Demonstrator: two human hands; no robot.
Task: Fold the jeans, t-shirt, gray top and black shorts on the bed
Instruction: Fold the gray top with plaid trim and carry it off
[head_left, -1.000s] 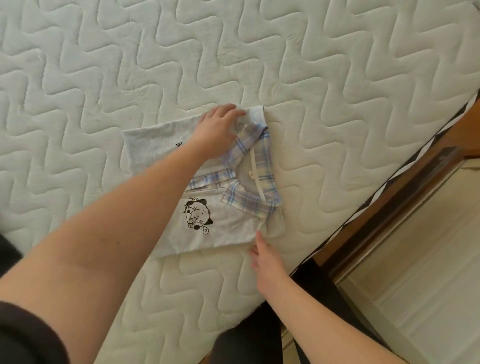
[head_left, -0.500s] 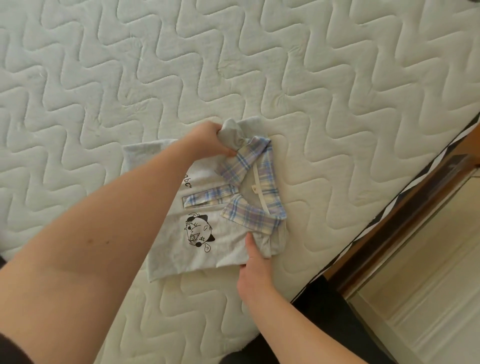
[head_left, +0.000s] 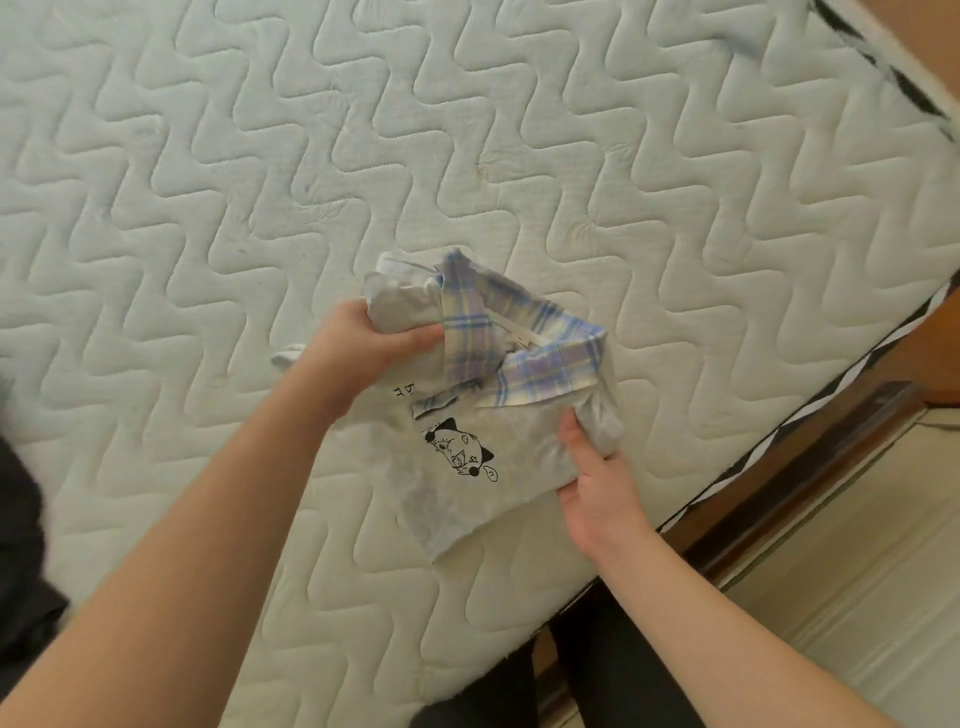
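Head view has both hands on the folded gray top, so starting at the grip: the left hand has its fingers curled round a bunched corner of gray fabric at the far-left end of the collar, thumb on top, clamped on it pretty firmly. The right hand pinches the near-right edge of the bundle, thumb lying on top of the fabric and the other fingers tucked under it where I can't see them. Between the two grips sits the plaid collar, blue, lilac and cream checks, standing up a bit and open toward the camera. Just below it is a little black cartoon print and a scrap of black lettering next to the left wrist. The top looks partly lifted at the collar end, while its lower folded edge hangs down toward the bed, a bare white quilted mattress with a wavy stitch pattern. Out to the right the mattress edge has black-and-white trim, then a brown wooden bed frame and pale floor. Something dark sits at the far left edge, too cropped to tell what it is.
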